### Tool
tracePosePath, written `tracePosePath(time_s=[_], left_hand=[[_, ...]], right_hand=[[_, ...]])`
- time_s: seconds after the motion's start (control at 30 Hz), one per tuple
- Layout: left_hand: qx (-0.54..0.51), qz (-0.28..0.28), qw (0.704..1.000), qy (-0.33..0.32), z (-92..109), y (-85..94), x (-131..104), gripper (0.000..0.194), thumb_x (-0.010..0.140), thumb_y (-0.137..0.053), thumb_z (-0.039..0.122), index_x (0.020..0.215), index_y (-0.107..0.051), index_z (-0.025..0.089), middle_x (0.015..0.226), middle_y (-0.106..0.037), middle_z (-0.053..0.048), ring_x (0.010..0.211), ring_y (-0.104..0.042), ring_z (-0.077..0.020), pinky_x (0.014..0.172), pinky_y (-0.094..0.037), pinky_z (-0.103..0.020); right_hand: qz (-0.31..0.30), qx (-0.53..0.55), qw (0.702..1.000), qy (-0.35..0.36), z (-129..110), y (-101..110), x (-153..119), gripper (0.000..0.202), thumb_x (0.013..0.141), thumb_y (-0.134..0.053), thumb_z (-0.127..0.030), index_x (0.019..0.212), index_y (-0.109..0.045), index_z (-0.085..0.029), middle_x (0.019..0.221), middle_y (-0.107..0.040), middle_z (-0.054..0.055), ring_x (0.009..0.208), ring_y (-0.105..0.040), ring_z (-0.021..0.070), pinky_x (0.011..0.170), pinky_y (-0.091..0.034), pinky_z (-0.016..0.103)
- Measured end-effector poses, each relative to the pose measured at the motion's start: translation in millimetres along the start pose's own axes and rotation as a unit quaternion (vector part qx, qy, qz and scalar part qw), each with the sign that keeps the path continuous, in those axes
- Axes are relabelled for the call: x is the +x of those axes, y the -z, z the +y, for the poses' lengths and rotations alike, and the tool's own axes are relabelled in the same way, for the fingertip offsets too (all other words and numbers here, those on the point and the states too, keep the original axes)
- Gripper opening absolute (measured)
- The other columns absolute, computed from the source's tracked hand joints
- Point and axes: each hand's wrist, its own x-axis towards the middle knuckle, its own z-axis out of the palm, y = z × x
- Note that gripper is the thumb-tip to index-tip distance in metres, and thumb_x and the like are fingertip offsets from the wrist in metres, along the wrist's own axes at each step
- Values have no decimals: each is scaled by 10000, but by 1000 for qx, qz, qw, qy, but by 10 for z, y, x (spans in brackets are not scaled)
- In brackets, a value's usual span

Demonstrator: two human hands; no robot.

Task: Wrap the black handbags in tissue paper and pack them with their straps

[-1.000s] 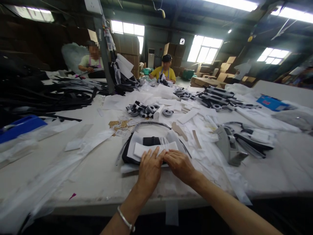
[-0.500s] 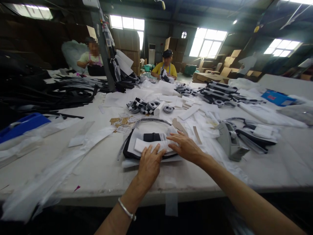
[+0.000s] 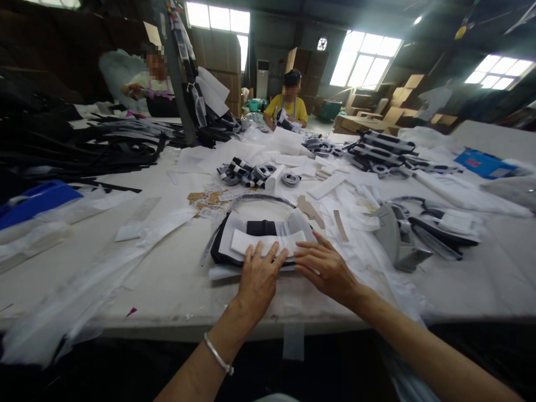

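Observation:
A black handbag (image 3: 216, 249) lies flat in front of me, its handle (image 3: 262, 197) arched away and wrapped in clear film. White sheeting covers most of the bag, with a dark patch (image 3: 260, 228) showing in the middle. Across its near part rests a white foam strip (image 3: 245, 244). My left hand (image 3: 260, 273) lies on the strip's near edge, fingers spread and pressing down. At the strip's right end is my right hand (image 3: 324, 265), its fingers stretched out beside the bag's right edge and holding nothing.
A grey tape dispenser (image 3: 400, 237) stands to the right, near another wrapped bag (image 3: 444, 226). Beyond my bag lie tags (image 3: 211, 201), coiled straps (image 3: 247, 172) and paper scraps. Black strips (image 3: 121, 145) pile up at left. Two co-workers sit across the table (image 3: 167, 290).
My right hand has moved down and slightly right, from above the bag's right side to the strip's right end. The left hand stays on the strip. The camera view has tilted slightly.

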Motion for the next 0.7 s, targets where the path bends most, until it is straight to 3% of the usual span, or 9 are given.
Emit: tracePosePath(time_s=[0.1, 0.17, 0.23, 0.33, 0.43, 0.57, 0.63, 0.7], left_hand=[[2, 5, 1000, -4, -1, -15, -1, 624, 891, -413, 37, 1431, -442, 348, 1516, -450, 16, 1373, -404, -336, 1116, -337, -590], [5, 10, 1000, -4, -1, -27, 0, 632, 887, -418, 36, 1434, -435, 352, 1512, -455, 12, 1378, -399, -331, 1116, -333, -589], [8, 16, 1000, -4, -3, -33, 0, 636, 883, -416, 32, 1435, -435, 349, 1506, -464, 9, 1379, -396, -333, 1118, -327, -590], [11, 26, 1000, -7, -5, -31, -6, 640, 882, -418, 29, 1436, -435, 348, 1500, -472, 6, 1378, -400, -336, 1118, -329, -590], [18, 34, 999, -14, -2, -32, -19, 640, 880, -431, 29, 1433, -439, 350, 1495, -478, -11, 1382, -403, -327, 1114, -336, -594], [28, 40, 999, -18, 7, -65, -45, 635, 871, -432, 24, 1417, -462, 348, 1494, -479, -3, 1391, -392, -339, 1118, -320, -619], [27, 41, 999, -17, 3, -92, -56, 642, 859, -423, 8, 1403, -480, 344, 1495, -476, 7, 1399, -380, -339, 1126, -310, -624], [21, 41, 999, -16, -6, -119, -62, 649, 841, -416, -11, 1386, -502, 332, 1494, -478, 6, 1409, -367, -333, 1131, -304, -626]], right_hand=[[-64, -9, 996, 59, -219, 22, -326, 251, 911, -626, -232, 1159, -656, -211, 1186, -709, 52, 1268, -556, 218, 1210, -252, 476], [-107, -46, 990, 78, -327, -80, -539, 386, 913, -609, -220, 1298, -587, -210, 1348, -621, 67, 1359, -462, 244, 1207, -262, 483], [-101, -78, 989, 72, -384, -239, -679, 419, 923, -556, -168, 1339, -557, -214, 1392, -587, 69, 1377, -439, 250, 1191, -297, 492], [-59, -46, 996, 54, -428, -403, -700, 345, 935, -501, -145, 1257, -609, -209, 1260, -678, 67, 1276, -547, 239, 1166, -345, 511], [-18, 20, 998, 60, -461, -327, -526, 279, 941, -470, -125, 1123, -655, -229, 1092, -744, 39, 1171, -625, 219, 1153, -368, 501], [37, 39, 997, 58, -315, -16, -70, 302, 933, -444, -99, 1090, -661, -240, 1122, -735, 42, 1191, -613, 218, 1167, -319, 510], [5, 36, 999, 33, -132, 95, 206, 253, 908, -502, -135, 1069, -675, -223, 1093, -738, 60, 1128, -643, 228, 1155, -314, 510], [-68, 19, 997, -13, 72, 135, 469, 151, 877, -583, -189, 964, -705, -200, 964, -752, 70, 987, -684, 233, 1091, -375, 481]])
